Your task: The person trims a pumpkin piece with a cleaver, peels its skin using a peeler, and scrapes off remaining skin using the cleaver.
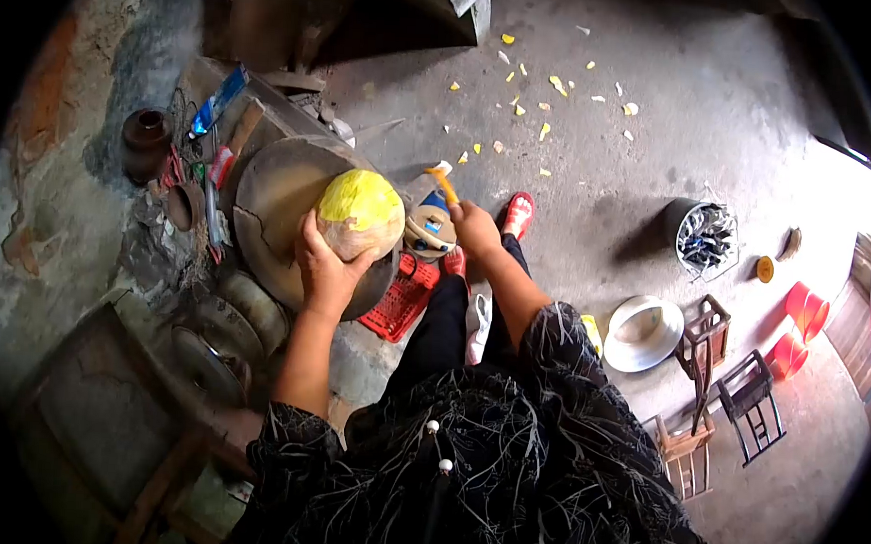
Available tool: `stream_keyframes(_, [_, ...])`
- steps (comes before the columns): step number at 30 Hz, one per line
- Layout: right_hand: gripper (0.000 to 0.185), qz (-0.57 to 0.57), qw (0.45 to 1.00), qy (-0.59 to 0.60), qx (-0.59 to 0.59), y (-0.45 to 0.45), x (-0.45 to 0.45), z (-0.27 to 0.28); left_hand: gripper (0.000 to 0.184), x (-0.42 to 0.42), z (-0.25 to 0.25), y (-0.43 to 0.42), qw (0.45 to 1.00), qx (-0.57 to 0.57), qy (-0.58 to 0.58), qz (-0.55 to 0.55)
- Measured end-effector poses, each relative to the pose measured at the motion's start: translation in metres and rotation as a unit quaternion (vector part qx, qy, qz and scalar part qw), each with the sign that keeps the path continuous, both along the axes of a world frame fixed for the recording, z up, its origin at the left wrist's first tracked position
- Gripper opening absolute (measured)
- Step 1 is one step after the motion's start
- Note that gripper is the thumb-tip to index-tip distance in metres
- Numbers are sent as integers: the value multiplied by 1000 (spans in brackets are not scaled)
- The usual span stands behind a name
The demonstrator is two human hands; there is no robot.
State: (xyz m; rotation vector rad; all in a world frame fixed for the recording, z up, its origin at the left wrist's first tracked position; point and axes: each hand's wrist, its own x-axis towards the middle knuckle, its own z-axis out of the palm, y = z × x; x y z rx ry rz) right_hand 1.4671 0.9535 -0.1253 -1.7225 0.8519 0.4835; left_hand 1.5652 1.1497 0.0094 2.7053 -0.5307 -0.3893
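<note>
My left hand (327,272) is wrapped round the lower side of a large round pumpkin (362,215). Bright yellow flesh shows on the pumpkin's upper part, while tan rind covers the rest. It is held over a wide round pan-like vessel (269,192) with a cracked rim. To the right, my right hand (474,230) grips the yellow handle of a peeler (443,183), apart from the pumpkin. A pale scrap lies at or behind the peeler's head, whose details are too small to make out.
Yellow and pale peelings (557,85) lie scattered on the concrete floor. A red plastic basket (395,304) is by my feet. Rightward are a white basin (644,334), a dark bucket (706,240), wooden stools (705,342) and red containers (805,310). A brown jar (147,141) stands left.
</note>
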Motion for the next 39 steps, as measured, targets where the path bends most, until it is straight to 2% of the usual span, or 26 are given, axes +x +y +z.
stream_keyframes(2, [39,-120,986,-24,112,11,-9,-14,103,5,-5,1,999,-13,-28,-21])
stream_keyframes(4, [28,-213,942,-44,256,12,-4,31,103,0,-3,3,1000,-6,-15,-14])
stream_keyframes(6, [28,-220,915,-114,317,25,-2,49,102,3,-4,-1,1000,-16,-15,-2])
stream_keyframes(7, [24,-220,916,-99,321,30,2,53,101,4,-2,-4,999,-34,-35,-19])
stream_keyframes(8, [19,-235,918,-113,300,38,8,56,101,8,-2,-7,998,-37,-41,-18])
stream_keyframes(11, [20,-229,929,-132,260,47,17,75,100,2,1,-7,999,-39,-28,11])
stream_keyframes(13, [24,-178,972,-126,87,51,23,79,99,-3,2,-10,998,-35,-23,40])
stream_keyframes(14, [24,-175,972,-128,87,50,24,80,98,-8,3,-11,997,-29,-16,66])
stream_keyframes(16, [29,-73,991,-112,-30,37,35,97,98,-23,7,-17,986,-46,23,162])
stream_keyframes(18, [32,-36,982,-180,-46,28,50,96,100,-44,11,-20,974,-74,48,211])
stream_keyframes(19, [32,5,982,-175,-67,23,59,96,102,-55,17,-20,971,-119,64,195])
stream_keyframes(20, [31,45,981,-169,-88,19,66,96,101,-62,10,-9,978,-91,70,172])
stream_keyframes(21, [31,68,978,-174,-91,17,69,94,101,-63,21,-11,965,-136,96,202])
stream_keyframes(23, [30,64,971,-217,-80,14,69,92,102,-59,27,-11,947,-186,116,233])
stream_keyframes(25, [29,48,963,-249,-86,12,62,93,104,-42,14,5,987,-104,0,120])
stream_keyframes(26, [28,34,966,-234,-106,10,54,97,107,-33,6,11,988,-132,-25,80])
stream_keyframes(28, [27,23,967,-219,-131,10,36,109,108,-17,11,13,996,-70,-60,-20])
stream_keyframes(30, [27,76,976,-150,-135,15,16,120,108,-9,13,11,996,-60,-53,-34])
stream_keyframes(32, [27,95,960,-217,-150,28,-1,132,109,-6,8,10,997,-48,-45,-49])
stream_keyframes(36, [28,136,953,-192,-192,54,-4,140,108,-6,3,7,997,-43,-51,-40])
stream_keyframes(39, [27,146,954,-156,-209,58,1,143,108,-8,2,6,1000,-16,-13,-19])
